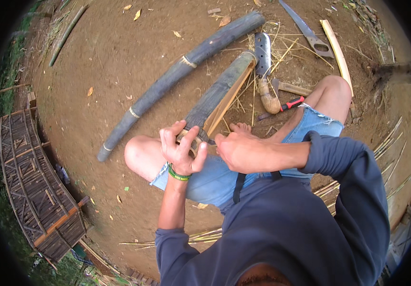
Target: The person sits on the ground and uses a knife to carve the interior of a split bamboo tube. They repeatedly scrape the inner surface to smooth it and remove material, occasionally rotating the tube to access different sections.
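Observation:
A thick dark bamboo section (pixel 217 93) with a pale split along its right side slants from the ground toward my lap. Its near end rests by my left thigh. My left hand (pixel 179 148) grips that end, fingers and thumb bent around the rim. Close beside it, my right hand (pixel 241 151) is closed in a fist with its knuckles toward the bamboo. A small dark tip shows between this fist and the rim; what the fist holds is mostly hidden.
Beyond lie a long bamboo pole (pixel 162 83), a cleaver (pixel 268 95), a handsaw (pixel 320 46), a red-and-black-handled tool (pixel 292 103), a wooden-handled tool (pixel 295 89) and a pale bamboo strip (pixel 337 52). Thin strips (pixel 391 143) lie at right. A slatted bamboo structure (pixel 39 176) stands at left.

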Demonstrator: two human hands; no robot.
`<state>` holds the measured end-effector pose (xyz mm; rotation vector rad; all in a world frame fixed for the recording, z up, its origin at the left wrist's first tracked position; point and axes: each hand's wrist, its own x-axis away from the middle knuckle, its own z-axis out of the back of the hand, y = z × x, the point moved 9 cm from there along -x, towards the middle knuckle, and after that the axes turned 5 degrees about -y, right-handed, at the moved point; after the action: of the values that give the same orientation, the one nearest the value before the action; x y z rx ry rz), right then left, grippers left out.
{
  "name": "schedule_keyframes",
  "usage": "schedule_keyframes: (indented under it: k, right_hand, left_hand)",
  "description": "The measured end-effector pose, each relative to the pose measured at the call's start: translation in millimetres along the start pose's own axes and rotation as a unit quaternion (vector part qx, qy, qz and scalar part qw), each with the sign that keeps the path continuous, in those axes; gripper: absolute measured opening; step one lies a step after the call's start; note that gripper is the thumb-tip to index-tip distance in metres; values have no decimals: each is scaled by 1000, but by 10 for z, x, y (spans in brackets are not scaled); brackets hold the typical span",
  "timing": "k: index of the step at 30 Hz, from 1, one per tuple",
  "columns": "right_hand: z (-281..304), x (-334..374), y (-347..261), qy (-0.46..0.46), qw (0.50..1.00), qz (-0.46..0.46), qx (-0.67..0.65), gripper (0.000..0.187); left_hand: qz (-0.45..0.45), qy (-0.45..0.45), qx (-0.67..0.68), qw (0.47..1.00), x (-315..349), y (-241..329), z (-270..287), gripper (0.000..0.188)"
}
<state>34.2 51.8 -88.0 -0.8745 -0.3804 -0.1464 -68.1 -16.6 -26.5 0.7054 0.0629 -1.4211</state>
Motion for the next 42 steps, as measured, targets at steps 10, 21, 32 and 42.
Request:
schedule_keyframes:
  k: [10, 21, 32, 42]
  right_hand:
    - [45, 64, -12, -81, 994, -12, 70, 25]
    - [370, 163, 523, -129, 989, 55, 38, 25]
    - [442, 361, 151, -48, 998, 18, 47, 24]
    - [849, 998, 1149, 167, 970, -170, 51, 24]
  left_hand:
    - [15, 44, 9, 999, 363, 140, -169, 43]
    - [-22, 48, 7, 999, 302, 214, -344, 44]
    - [-46, 40, -20, 998, -46, 315, -325, 42]
    - [104, 123, 32, 986, -24, -18, -301, 37]
